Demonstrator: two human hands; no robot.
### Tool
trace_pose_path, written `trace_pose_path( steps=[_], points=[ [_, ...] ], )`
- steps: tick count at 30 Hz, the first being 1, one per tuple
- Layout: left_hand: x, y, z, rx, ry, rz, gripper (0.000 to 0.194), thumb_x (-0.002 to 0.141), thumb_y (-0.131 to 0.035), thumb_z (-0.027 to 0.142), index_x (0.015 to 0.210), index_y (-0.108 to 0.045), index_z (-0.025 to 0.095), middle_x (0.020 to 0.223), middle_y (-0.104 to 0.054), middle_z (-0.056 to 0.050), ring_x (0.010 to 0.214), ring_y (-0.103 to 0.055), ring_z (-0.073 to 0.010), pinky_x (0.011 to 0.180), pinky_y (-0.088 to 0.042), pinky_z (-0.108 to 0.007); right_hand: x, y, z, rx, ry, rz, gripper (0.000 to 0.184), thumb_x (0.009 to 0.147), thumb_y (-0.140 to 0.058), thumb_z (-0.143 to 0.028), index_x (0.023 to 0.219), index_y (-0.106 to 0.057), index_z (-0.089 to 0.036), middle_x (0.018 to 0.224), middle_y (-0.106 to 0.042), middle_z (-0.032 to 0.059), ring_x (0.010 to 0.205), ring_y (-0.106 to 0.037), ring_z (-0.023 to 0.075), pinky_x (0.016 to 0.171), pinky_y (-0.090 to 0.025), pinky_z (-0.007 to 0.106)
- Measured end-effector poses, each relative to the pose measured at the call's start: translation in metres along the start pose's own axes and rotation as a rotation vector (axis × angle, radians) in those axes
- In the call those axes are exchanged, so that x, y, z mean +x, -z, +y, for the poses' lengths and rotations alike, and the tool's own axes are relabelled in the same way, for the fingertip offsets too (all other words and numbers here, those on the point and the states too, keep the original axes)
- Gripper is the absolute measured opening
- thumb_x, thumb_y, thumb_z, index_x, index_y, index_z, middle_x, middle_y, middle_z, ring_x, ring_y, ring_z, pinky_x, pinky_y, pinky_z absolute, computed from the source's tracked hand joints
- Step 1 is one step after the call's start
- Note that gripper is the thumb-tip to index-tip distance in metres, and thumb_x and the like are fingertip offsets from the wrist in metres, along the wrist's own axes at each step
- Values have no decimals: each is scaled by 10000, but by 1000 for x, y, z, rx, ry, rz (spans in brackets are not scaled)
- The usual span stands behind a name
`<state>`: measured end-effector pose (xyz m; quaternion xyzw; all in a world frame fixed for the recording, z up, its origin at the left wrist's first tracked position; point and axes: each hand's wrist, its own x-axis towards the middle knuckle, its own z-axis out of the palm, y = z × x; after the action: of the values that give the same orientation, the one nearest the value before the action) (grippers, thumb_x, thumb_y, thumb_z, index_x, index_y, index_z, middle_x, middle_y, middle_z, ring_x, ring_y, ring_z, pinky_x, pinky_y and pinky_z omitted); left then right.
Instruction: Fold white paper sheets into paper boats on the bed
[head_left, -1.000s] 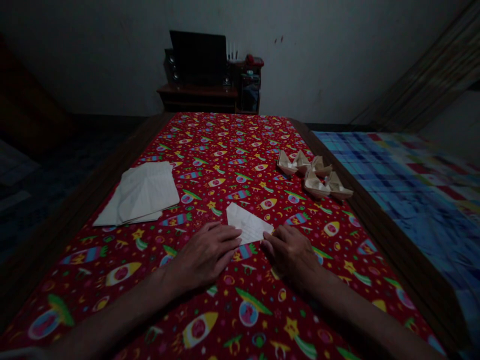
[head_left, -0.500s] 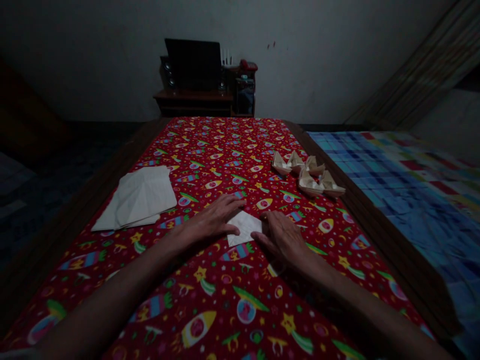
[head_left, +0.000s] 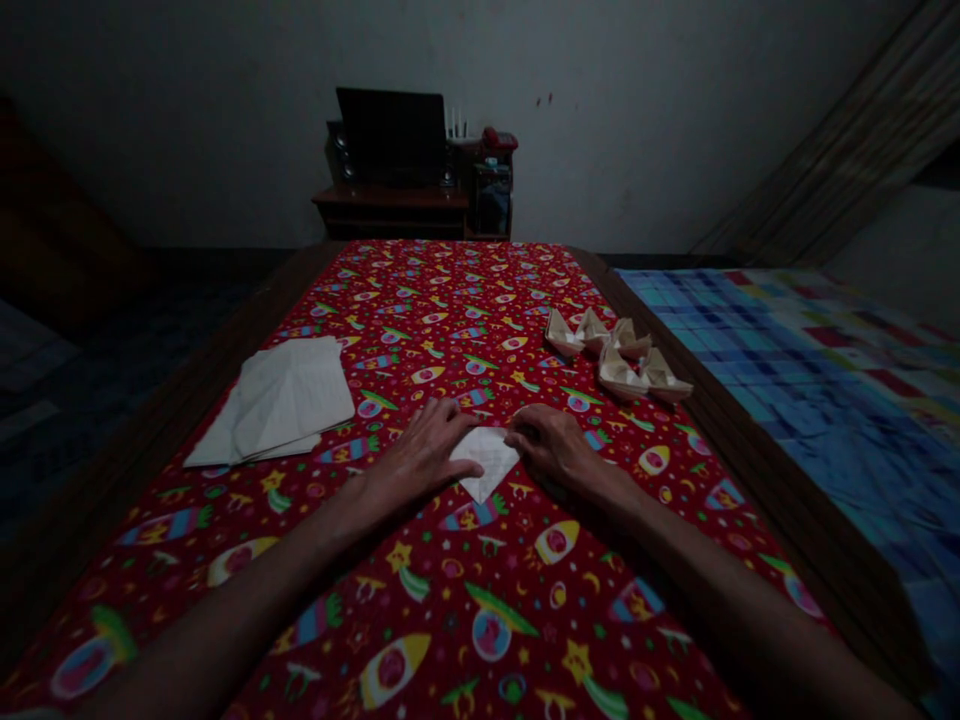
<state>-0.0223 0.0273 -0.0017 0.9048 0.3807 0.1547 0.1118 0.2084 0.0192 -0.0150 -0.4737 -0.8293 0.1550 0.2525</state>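
Observation:
A small white folded paper (head_left: 484, 462) lies on the red patterned cloth, one pointed corner turned toward me. My left hand (head_left: 424, 447) holds its left side, thumb over the front face and fingers bent along the far edge. At the upper right corner, my right hand (head_left: 553, 440) pinches the paper between thumb and curled fingers. Those right fingertips are partly hidden in shadow. Off to the right sit several folded paper boats (head_left: 622, 362) in a cluster. A pile of flat paper sheets (head_left: 296, 395) rests to the left.
The red cloth (head_left: 480, 610) with rockets and stars covers the table, whose brown edges (head_left: 750, 470) show at both sides. Beyond its far end stands a desk (head_left: 390, 200) with a dark monitor (head_left: 391, 135) and a red telephone (head_left: 499, 140). A blue checked bedspread (head_left: 720, 340) lies at right.
The folded paper has turned so that a corner points toward me. My right hand has shifted up to its far right corner and its fingers have curled into a pinch.

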Motion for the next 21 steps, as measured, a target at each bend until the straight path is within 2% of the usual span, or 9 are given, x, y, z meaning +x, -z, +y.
trace_pose_path(
  steps=[5, 11, 15, 21],
  points=[
    [-7, -1, 7, -6, 46, 40, 406, 772, -673, 381, 1101, -525, 195, 1018, -496, -55, 974, -462, -234, 854, -421, -389, -4, -2, -4, 21, 42, 73, 122, 868, -554, -232, 925, -629, -155, 905, -609, 68, 824, -548, 159, 714, -425, 270],
    [-3, -8, -2, -13, 80, 64, 499, 715, -721, 414, 1114, -520, 193, 1016, -483, -58, 976, -459, -244, 839, -426, -391, -11, -5, -5, 35, 35, 130, 132, 834, -596, -234, 939, -628, -162, 982, -588, 90, 914, -547, 192, 778, -462, 322],
    [-3, -11, -5, 10, 91, 55, 503, 682, -733, 459, 1064, -541, 193, 1020, -470, -61, 977, -445, -256, 818, -420, -401, -11, -9, -3, -29, 71, 189, 139, 863, -546, -231, 950, -624, -156, 1004, -581, 107, 938, -531, 206, 786, -466, 340],
    [-3, -9, -1, 0, 109, 66, 428, 677, -750, 415, 937, -502, 181, 980, -501, -45, 940, -450, -234, 805, -404, -370, -11, -8, -10, -125, 81, 155, 183, 897, -491, -237, 1014, -610, -161, 1015, -577, 116, 937, -521, 222, 800, -460, 361]
  ],
)
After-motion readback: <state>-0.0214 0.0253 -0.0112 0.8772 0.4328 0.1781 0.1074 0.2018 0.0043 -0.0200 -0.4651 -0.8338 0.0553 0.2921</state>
